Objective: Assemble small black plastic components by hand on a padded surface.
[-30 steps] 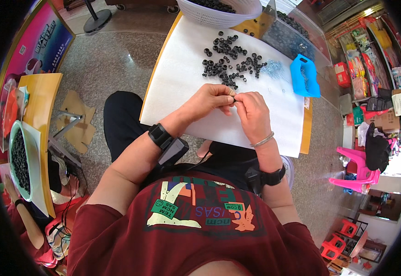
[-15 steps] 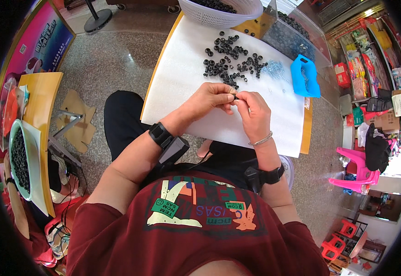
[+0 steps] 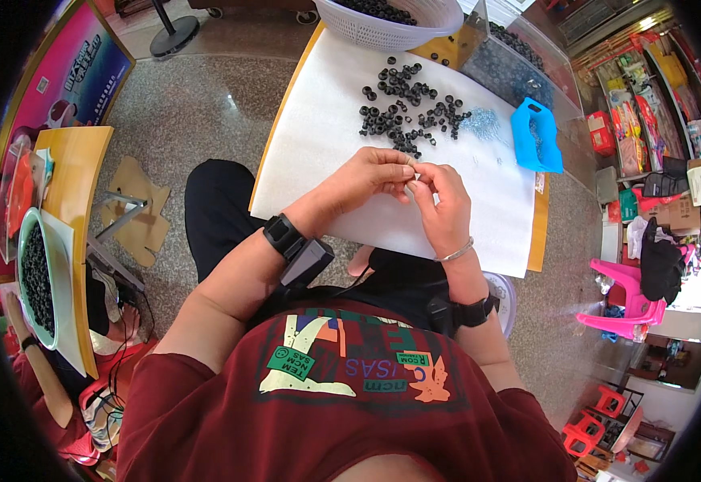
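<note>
My left hand (image 3: 366,178) and my right hand (image 3: 447,207) meet at the near side of a white sheet (image 3: 302,165) on the table. Both are closed in a pinch, thumbs and forefingers nearly touching. Whatever sits between the fingertips is mostly covered; only a tiny pale spot shows there. Just beyond my fingers, small round black parts (image 3: 399,83) lie in a loose spread, some of them ring-shaped. To their right is a thin heap of tiny clear-bluish pieces (image 3: 481,123). A blue open scoop-like container (image 3: 525,145) at the right edge holds similar small pieces.
At the far edge stand a white slotted basket (image 3: 382,30) and a clear plastic box (image 3: 555,100), both with black parts. On the left, another table (image 3: 85,173) carries a pale green basin (image 3: 61,277) of black parts, beside another person's arm (image 3: 49,377). Pink stool (image 3: 627,281) at right.
A small black part showed between my fingertips before; now it is out of sight. My right fingers have shifted slightly, and the other person's arm at left has moved.
</note>
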